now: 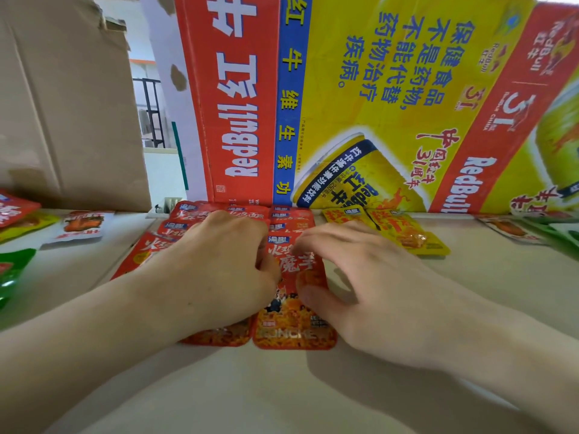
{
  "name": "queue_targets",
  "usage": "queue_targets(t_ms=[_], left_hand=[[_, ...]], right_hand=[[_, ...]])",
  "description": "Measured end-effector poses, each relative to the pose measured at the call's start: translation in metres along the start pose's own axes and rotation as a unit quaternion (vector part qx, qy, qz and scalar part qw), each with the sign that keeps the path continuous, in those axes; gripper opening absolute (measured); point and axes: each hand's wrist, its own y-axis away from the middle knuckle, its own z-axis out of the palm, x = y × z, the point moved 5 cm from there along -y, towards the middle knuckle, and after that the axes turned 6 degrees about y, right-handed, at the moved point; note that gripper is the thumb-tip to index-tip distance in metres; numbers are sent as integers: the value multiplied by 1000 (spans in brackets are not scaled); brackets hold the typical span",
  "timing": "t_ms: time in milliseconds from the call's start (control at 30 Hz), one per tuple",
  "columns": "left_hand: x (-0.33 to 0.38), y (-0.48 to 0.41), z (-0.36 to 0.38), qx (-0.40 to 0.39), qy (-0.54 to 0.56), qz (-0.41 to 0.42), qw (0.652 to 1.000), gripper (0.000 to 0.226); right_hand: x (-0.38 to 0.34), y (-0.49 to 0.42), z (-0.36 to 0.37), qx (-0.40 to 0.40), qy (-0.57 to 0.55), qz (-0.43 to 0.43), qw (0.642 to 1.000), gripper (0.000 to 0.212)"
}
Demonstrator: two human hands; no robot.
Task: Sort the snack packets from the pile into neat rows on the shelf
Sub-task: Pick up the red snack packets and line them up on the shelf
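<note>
Several red snack packets lie in two columns on the pale shelf [313, 396], running back to a Red Bull carton. The front red snack packet [294, 335] lies flat at the centre. My left hand [219, 270] rests on the left column with its fingers curled down against the front packet's left edge; the fingertips are hidden. My right hand [369, 283] arches over the same packet, pinching it between the thumb on its right side and curved fingers near its top. Two yellow packets [404, 234] lie to the right of the red columns.
The Red Bull carton [360, 104] stands upright behind the rows, with a brown cardboard box [69, 114] to its left. Loose packets lie at the left: red [12, 211], white [84, 227] and green [12, 270]. More packets [517, 230] lie at the far right.
</note>
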Motion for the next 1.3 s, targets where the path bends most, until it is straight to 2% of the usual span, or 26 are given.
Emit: queue_targets(t_ms=[433, 667, 900, 1033, 1167, 1300], left_hand=[[0, -1, 4, -4, -1, -1, 1000, 26], [0, 0, 5, -24, -14, -9, 1000, 26], [5, -1, 5, -60, -52, -9, 997, 29], [6, 0, 0, -68, -48, -4, 996, 34], [10, 1, -13, -52, -49, 16, 997, 38], [20, 5, -35, 14, -57, 40, 997, 24]], right_hand=[[3, -1, 6, 7, 1, 1, 1000, 45], [0, 1, 4, 17, 4, 0, 1000, 40], [1, 0, 4, 13, 12, -6, 1000, 48], [2, 1, 2, 12, 6, -12, 1000, 45], [5, 0, -9, 63, -46, 0, 997, 42], [6, 1, -26, 128, -48, 11, 991, 44]])
